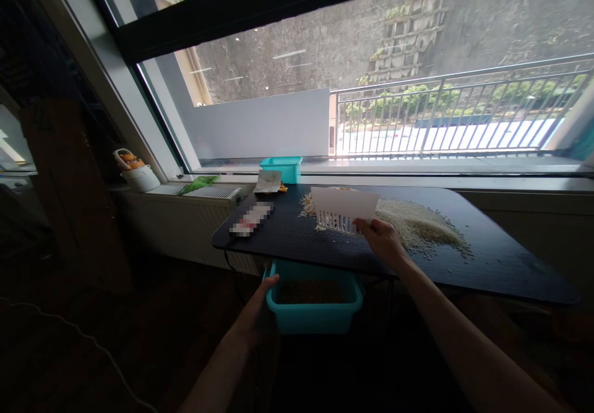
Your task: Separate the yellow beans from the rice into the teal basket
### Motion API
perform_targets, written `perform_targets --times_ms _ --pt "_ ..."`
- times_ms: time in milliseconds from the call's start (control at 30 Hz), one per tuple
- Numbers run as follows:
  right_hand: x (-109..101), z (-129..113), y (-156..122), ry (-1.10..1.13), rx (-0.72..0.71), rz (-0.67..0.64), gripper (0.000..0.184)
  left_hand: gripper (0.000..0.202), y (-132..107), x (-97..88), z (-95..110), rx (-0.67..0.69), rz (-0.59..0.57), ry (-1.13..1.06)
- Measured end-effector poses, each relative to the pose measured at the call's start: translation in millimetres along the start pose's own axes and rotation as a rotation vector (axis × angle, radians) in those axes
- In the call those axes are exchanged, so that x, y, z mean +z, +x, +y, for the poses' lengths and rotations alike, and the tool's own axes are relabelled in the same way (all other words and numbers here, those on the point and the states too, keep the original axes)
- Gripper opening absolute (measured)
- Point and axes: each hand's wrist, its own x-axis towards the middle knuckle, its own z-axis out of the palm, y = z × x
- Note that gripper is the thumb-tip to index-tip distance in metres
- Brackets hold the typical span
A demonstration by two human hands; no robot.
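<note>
My right hand is closed on the lower right corner of a white slotted plate, solid above with a row of slots below. It is held just over the dark table, in front of some loose pale bits. Right beside that hand spreads a heap of pale granules. Below the table's front edge, my left hand grips the left rim of a turquoise bin, thumb over the top. Brownish granular material lies inside the bin.
On the dark table lies a pixelated flat item. A smaller turquoise container and a whitish packet stand at the back by the window. A white pot and green cloth-like item rest left, above the radiator.
</note>
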Motion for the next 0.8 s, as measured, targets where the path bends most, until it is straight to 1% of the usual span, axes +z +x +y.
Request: perform_targets --times_ms 100,267,500,667,800 --pt "-0.4 -0.6 -1.5 -0.019 -0.007 -0.009 0.041 0.063 0.6 -1.1 -0.6 -0.005 -0.011 -0.001" --pt "-3.8 -3.0 -5.4 0.001 -0.014 -0.024 0.040 0.064 5.9 -4.1 -2.9 -0.008 0.007 0.025" --pt "-9.2 -9.0 -6.7 0.007 0.008 -0.005 0.039 0.066 7.3 -0.8 -4.8 -0.027 -0.036 0.057" --pt "-8.1 -5.9 -7.8 -0.017 -0.001 -0.006 0.039 0.068 7.7 -1.1 -4.8 -0.033 -0.022 0.060" --pt "-5.6 -3.6 -8.7 -0.001 0.002 -0.036 0.040 0.067 7.0 1.2 -4.2 -0.033 -0.023 0.043"
